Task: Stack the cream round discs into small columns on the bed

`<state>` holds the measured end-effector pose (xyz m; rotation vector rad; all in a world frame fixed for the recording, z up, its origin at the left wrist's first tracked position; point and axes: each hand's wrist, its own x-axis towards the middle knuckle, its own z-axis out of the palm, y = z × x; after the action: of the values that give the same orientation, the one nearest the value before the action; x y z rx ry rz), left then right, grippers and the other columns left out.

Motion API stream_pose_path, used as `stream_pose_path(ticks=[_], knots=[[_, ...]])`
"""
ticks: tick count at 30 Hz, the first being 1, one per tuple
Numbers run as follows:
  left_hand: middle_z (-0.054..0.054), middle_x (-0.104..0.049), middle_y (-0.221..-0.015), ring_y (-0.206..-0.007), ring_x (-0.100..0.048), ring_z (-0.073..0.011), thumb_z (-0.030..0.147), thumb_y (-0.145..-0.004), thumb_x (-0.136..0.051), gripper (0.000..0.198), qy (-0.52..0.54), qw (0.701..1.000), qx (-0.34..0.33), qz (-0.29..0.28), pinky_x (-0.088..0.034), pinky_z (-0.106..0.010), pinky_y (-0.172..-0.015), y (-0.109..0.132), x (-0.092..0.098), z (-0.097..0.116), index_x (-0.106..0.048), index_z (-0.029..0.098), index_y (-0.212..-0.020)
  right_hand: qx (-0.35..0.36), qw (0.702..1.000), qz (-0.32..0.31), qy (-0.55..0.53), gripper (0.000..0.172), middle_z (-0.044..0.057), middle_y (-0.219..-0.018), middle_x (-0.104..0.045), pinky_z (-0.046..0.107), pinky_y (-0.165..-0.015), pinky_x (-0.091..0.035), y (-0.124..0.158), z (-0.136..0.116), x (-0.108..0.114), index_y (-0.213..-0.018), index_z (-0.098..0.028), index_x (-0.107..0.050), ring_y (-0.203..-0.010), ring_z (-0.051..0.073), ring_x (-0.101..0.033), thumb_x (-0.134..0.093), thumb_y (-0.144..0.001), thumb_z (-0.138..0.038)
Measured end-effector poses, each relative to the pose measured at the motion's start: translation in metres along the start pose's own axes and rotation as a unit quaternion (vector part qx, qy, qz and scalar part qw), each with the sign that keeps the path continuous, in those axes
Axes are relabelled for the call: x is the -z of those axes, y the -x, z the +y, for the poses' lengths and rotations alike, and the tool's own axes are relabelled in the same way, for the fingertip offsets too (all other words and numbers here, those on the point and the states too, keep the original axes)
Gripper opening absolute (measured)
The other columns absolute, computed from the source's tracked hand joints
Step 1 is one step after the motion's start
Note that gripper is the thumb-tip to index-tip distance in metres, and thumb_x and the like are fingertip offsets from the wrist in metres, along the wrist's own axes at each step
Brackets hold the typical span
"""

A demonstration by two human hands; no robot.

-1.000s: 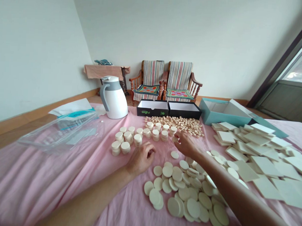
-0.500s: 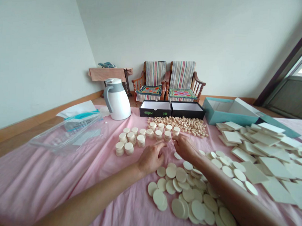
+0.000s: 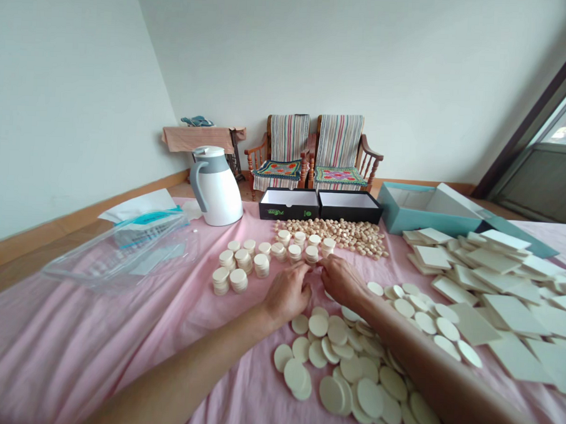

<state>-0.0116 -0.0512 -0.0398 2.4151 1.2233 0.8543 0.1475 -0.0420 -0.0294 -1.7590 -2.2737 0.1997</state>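
My left hand [image 3: 286,293] is curled, its fingertips at the near left side of a short stack of pale round discs [image 3: 312,252]. From the right, my right hand [image 3: 341,278] reaches the same stack with bent fingers, so both hands close around its lower part. My fingers partly hide the base of this stack. Several similar stacks [image 3: 261,264] stand in rows to the left and behind. Below my hands, between the forearms, lies a loose heap of round discs [image 3: 351,368], with more discs [image 3: 447,328] beyond my right forearm.
Behind the stacks lie many small wooden beads [image 3: 352,235] and two black open boxes [image 3: 290,212]. A white jug [image 3: 222,194] and a clear plastic tray [image 3: 93,269] are at left. Square tiles [image 3: 508,309] and a teal box [image 3: 428,218] occupy the right of the pink cloth [image 3: 165,332].
My hands have come closer together around the near stack. The right hand moved left and the left hand slightly forward. The view has shifted a little.
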Motion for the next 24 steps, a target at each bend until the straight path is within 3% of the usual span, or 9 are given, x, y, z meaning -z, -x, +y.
stream_pose_path(ticks=[6,12,24], knots=[[-0.008,-0.064,-0.106,-0.099,-0.060,-0.0213,0.002,-0.069,-0.046,0.037,0.008,1.000,-0.011,0.009,-0.048,-0.033,-0.089,0.0009,-0.0007,-0.0024,-0.056,0.015,-0.102,0.000,1.000,0.023,-0.008,0.028,0.012,-0.087,-0.066,0.025,-0.071,-0.038,-0.0010,0.0024,-0.0021,-0.090,-0.014,-0.065,-0.084,0.019,-0.061,-0.041,-0.078,-0.012],[-0.008,-0.062,-0.109,-0.103,-0.059,-0.0208,0.001,-0.070,-0.045,0.036,0.023,0.999,-0.026,0.021,-0.047,-0.033,-0.090,0.0033,-0.0002,-0.0020,-0.056,0.016,-0.101,-0.007,0.994,0.099,-0.034,0.032,0.010,-0.087,-0.067,0.025,-0.072,-0.039,-0.0030,0.0082,-0.0046,-0.099,-0.015,-0.065,-0.083,0.018,-0.060,-0.041,-0.078,-0.014],[-0.010,-0.051,-0.129,-0.124,-0.044,-0.0211,-0.001,-0.068,-0.045,0.044,0.044,0.996,-0.058,0.043,-0.038,-0.035,-0.105,0.0023,0.0005,-0.0003,-0.054,0.015,-0.108,0.017,0.995,0.098,-0.027,0.043,0.008,-0.085,-0.066,0.024,-0.068,-0.038,0.0014,0.0011,0.0004,-0.115,-0.016,-0.059,-0.078,0.017,-0.060,-0.039,-0.077,-0.012]])
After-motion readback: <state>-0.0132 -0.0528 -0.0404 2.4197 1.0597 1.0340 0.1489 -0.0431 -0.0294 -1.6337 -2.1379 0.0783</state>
